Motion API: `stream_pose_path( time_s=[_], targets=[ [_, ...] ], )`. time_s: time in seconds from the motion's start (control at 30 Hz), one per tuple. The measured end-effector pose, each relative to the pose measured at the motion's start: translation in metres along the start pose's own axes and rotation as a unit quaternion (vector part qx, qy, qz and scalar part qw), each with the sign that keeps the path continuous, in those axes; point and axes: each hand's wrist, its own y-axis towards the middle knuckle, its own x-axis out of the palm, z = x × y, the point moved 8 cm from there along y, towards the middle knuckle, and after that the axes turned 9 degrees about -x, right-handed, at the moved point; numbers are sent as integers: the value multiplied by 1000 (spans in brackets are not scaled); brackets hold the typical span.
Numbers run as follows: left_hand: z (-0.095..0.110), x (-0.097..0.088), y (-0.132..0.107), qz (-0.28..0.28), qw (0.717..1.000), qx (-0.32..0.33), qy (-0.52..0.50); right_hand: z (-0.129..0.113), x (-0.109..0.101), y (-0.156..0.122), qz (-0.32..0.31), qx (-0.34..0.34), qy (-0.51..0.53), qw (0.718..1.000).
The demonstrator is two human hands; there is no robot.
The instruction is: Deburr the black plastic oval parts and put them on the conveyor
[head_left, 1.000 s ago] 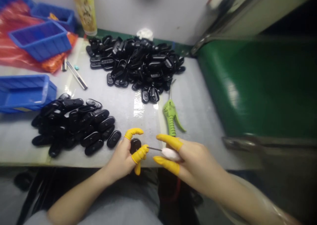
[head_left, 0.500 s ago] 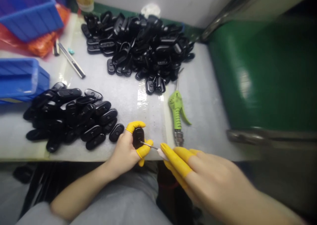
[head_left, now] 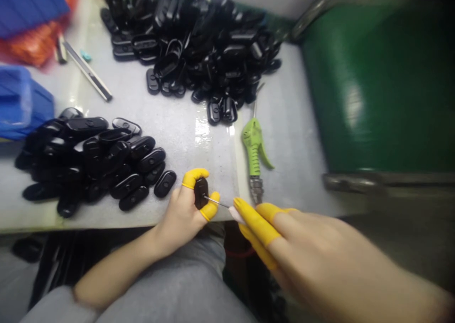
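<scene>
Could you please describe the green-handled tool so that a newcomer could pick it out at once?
On the pale workbench, below the large heap of black oval plastic pieces, lies a lime-green air blow gun. Its thin nozzle points up toward the heap, its metal fitting toward the right hand. It is the only bright green tool there.

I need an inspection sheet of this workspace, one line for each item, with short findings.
Surface: pale grey glossy workbench.
Job's things: two heaps of small black oval plastic parts; lime-green air blow gun lying near.
Hands: left hand, in yellow rubber finger cots, pinches one black oval part; right hand holds a thin steel pin against it.
Clutter: blue plastic bin; orange-red plastic bag; slim metal tool.
Cables: nothing seen.
Surroundings: glossy green panel beside the bench.
</scene>
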Motion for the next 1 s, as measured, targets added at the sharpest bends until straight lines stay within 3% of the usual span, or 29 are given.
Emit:
stream_pose_path(
  time_s=[0.27, 0.47, 0.7, 0.8, 0.9, 0.93, 1.0],
  targets=[
    [-6, 1, -3, 53, 997, 5, 52, 6, 6, 9, -10, 30, 51, 998],
    [-3, 0, 1, 40, 995, 2, 92, 17, 22, 7, -1, 71, 154, 985],
    [4, -2, 4, 46, 992, 16, 120, -1, 21, 1, 30, 36, -6, 999],
    [6, -4, 3, 63, 988, 29, 139, 7, 23, 4, 38, 77, 105, 991],
    [7, -4, 2, 70, 985, 40, 155, 15, 31, 6, 31, 114, 289, 950],
    [7, -4, 2, 69, 984, 41, 157, 16, 33, 6, 27, 118, 312, 942],
    [8, -4, 2, 69, 984, 44, 159, 15, 32, 4, 33, 108, 262, 958]
  ],
)
